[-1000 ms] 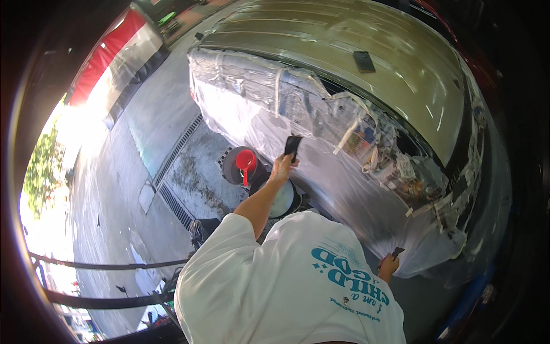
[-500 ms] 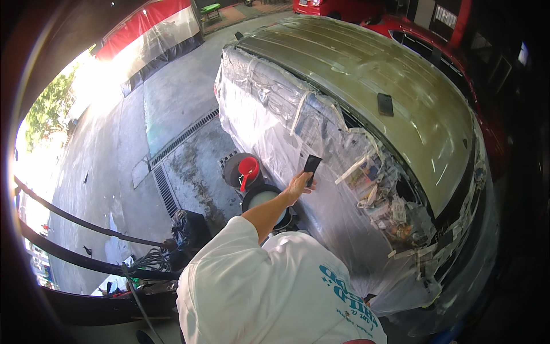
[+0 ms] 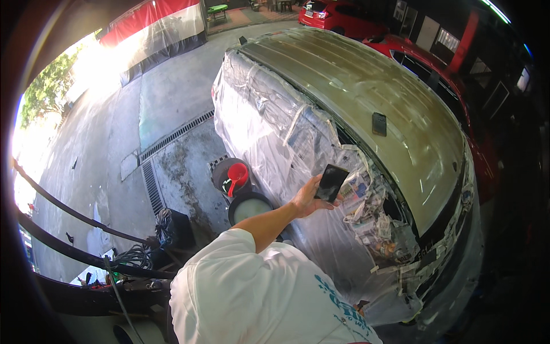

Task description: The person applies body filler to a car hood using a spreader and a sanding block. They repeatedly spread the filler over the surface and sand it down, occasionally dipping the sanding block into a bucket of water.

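My left hand [image 3: 310,196] is closed round a flat black rectangular piece [image 3: 332,182], thin and slightly shiny, whose kind I cannot make out for certain. Hand and piece are over the side of a vehicle wrapped in clear plastic sheet [image 3: 312,241] and newspaper. Above them is the vehicle's dull olive-gold roof [image 3: 349,74], marked with pale patches. A second small dark rectangular piece [image 3: 378,124] lies on that roof. My right hand cannot be made out beyond the white shirt.
Left of the vehicle stand a dark bucket with a red dipper [image 3: 238,173] and a basin of cloudy liquid [image 3: 251,210]. A floor drain grate [image 3: 177,135] crosses the concrete. A black bag [image 3: 172,229] and coiled cable [image 3: 133,258] lie at lower left. Red cars [image 3: 344,18] stand behind.
My left hand has moved slightly right with the black piece, which turned so its broad face shows. The view shifted, and more of the basin now shows.
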`<act>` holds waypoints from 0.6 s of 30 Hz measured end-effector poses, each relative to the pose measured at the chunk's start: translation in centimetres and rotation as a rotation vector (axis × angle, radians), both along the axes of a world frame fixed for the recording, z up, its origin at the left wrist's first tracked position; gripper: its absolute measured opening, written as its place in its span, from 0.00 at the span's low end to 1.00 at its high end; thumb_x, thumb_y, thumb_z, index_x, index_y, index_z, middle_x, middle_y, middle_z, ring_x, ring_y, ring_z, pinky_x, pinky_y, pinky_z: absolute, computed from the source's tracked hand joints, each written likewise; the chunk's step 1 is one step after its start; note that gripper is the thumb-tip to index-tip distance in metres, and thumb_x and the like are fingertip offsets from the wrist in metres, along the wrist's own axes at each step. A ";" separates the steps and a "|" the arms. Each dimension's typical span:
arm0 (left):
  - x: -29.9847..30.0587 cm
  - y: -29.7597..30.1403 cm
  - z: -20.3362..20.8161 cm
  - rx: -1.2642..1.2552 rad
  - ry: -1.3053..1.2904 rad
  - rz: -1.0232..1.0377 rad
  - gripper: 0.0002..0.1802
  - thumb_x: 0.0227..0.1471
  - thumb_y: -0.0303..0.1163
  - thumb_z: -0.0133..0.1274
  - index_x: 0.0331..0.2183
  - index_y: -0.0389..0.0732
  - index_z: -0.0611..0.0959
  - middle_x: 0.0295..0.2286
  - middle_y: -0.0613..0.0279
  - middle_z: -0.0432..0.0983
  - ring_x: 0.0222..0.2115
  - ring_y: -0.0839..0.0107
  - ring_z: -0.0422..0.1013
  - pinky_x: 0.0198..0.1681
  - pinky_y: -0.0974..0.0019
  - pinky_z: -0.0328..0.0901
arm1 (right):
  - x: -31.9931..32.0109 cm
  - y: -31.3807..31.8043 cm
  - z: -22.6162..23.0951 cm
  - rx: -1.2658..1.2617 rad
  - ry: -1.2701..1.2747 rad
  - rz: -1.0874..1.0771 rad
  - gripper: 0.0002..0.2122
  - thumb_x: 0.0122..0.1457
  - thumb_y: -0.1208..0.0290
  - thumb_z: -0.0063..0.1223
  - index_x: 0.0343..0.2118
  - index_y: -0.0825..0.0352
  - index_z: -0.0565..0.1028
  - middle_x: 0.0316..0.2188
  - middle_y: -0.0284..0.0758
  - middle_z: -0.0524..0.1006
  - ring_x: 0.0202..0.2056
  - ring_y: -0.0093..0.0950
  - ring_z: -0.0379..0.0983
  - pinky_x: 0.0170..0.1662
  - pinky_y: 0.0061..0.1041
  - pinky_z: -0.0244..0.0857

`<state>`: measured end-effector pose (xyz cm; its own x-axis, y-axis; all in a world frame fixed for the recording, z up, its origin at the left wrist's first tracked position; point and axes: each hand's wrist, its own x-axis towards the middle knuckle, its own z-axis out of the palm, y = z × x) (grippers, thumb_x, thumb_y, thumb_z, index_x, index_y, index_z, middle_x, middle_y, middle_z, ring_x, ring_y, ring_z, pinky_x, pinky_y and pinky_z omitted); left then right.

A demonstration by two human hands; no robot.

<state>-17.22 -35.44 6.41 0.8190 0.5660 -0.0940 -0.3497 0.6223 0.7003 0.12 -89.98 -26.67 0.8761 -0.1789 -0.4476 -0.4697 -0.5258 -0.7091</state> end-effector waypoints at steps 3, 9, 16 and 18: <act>0.7 1.2 0.6 0.026 -0.076 -0.065 0.36 0.73 0.61 0.33 0.60 0.40 0.76 0.43 0.46 0.83 0.38 0.54 0.81 0.46 0.50 0.76 | -0.1 1.3 0.7 0.007 0.027 -0.056 0.12 0.60 0.69 0.55 0.31 0.78 0.76 0.23 0.45 0.75 0.19 0.36 0.73 0.18 0.38 0.63; 1.1 3.3 -1.1 0.118 0.022 -0.181 0.32 0.74 0.56 0.37 0.60 0.40 0.76 0.43 0.51 0.83 0.39 0.60 0.80 0.49 0.54 0.74 | -2.1 4.4 2.5 -0.053 0.054 -0.001 0.12 0.62 0.69 0.55 0.30 0.76 0.76 0.21 0.43 0.74 0.18 0.34 0.72 0.18 0.36 0.62; 0.9 5.6 -2.7 0.248 0.070 -0.357 0.30 0.69 0.55 0.50 0.56 0.38 0.81 0.45 0.54 0.83 0.43 0.63 0.78 0.50 0.55 0.73 | -5.5 6.2 5.6 -0.101 0.069 0.047 0.13 0.63 0.68 0.54 0.28 0.75 0.76 0.19 0.41 0.73 0.17 0.33 0.71 0.18 0.35 0.62; 0.1 7.0 -3.8 0.258 0.075 -0.352 0.29 0.68 0.53 0.52 0.55 0.37 0.82 0.46 0.55 0.82 0.44 0.63 0.78 0.51 0.54 0.73 | -6.7 7.0 5.7 -0.088 0.079 0.101 0.13 0.64 0.67 0.54 0.28 0.74 0.76 0.18 0.40 0.73 0.17 0.32 0.71 0.18 0.35 0.62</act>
<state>-17.13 -28.44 2.64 0.9624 0.2666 -0.0525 -0.0901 0.4955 0.8639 -6.62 -82.98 -20.93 0.8543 -0.1337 -0.5023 -0.4640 -0.6317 -0.6210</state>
